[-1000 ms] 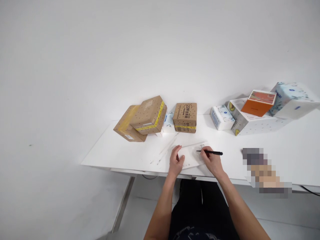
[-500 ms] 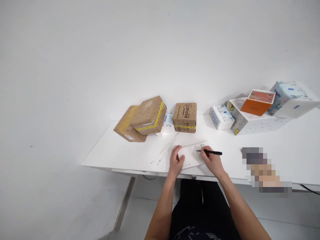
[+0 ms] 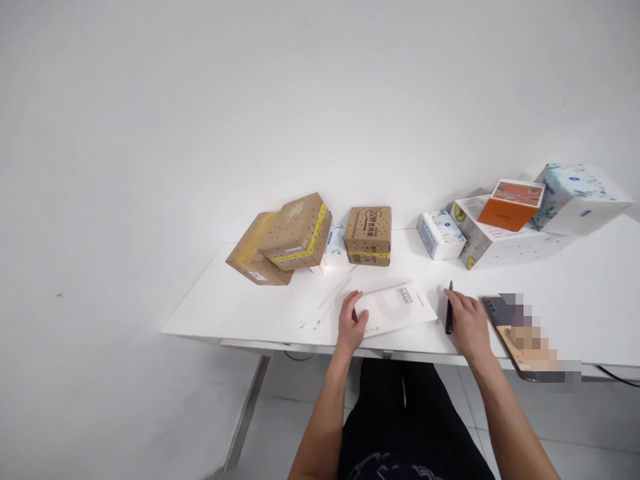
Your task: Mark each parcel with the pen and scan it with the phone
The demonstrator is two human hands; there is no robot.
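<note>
A flat white box (image 3: pixel 397 309) printed "POWER BANK" lies on the white table (image 3: pixel 240 307) in front of me. My left hand (image 3: pixel 351 325) rests on the box's left end, fingers curled over its edge. My right hand (image 3: pixel 467 323) lies to the right of the box with a black pen (image 3: pixel 449 311) under its thumb side. The pen points away from me and lies on the table top.
Two stacked brown cardboard boxes (image 3: pixel 283 239) and a third brown box (image 3: pixel 369 235) stand at the back. Farther right are a small white pack (image 3: pixel 442 234), a white patterned box (image 3: pixel 500 244) bearing an orange box (image 3: pixel 510 204), and a pale blue box (image 3: pixel 575 199). A phone (image 3: pixel 500 313) lies right of my hand.
My right hand left the box's top and moved right, bringing the pen down onto the table. The printed corner of the box is now uncovered. My left hand stayed put.
</note>
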